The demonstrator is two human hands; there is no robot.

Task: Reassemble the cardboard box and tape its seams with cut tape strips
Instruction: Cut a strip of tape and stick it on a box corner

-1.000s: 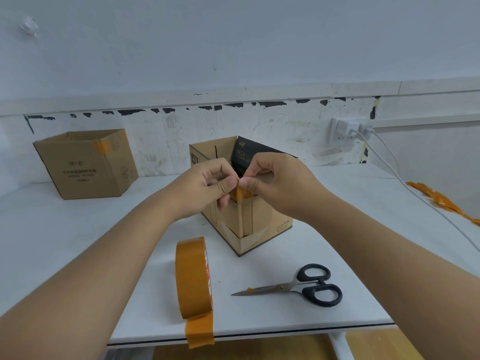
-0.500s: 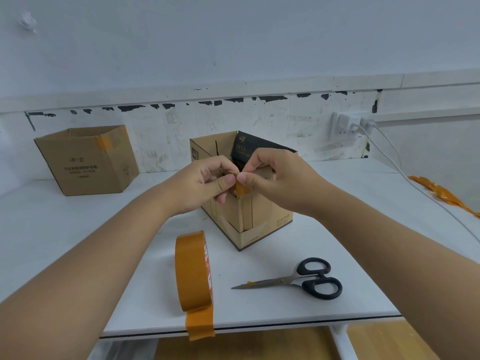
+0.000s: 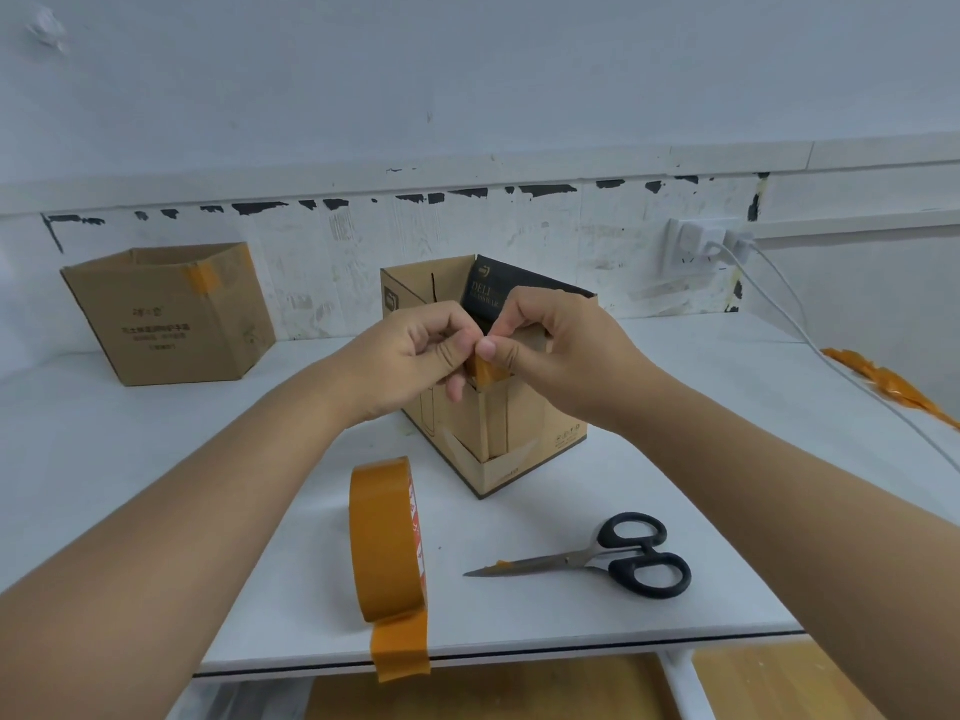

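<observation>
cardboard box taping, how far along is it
Done: the cardboard box stands assembled, top open, with a strip already running down its near corner. In hand: the left hand and right hand pinch a tape strip at the corner's top edge. Left: pressing it down and any remaining seams; tape roll and scissors lie ready.

An open-topped cardboard box (image 3: 519,439) is stood upright mid-desk, one corner turned toward the front edge, a tape strip (image 3: 487,374) folded over its near top rim. The tape roll (image 3: 387,537) is stood on edge at the front edge, its loose end hung over; scissors (image 3: 605,558) are laid flat to its right
</observation>
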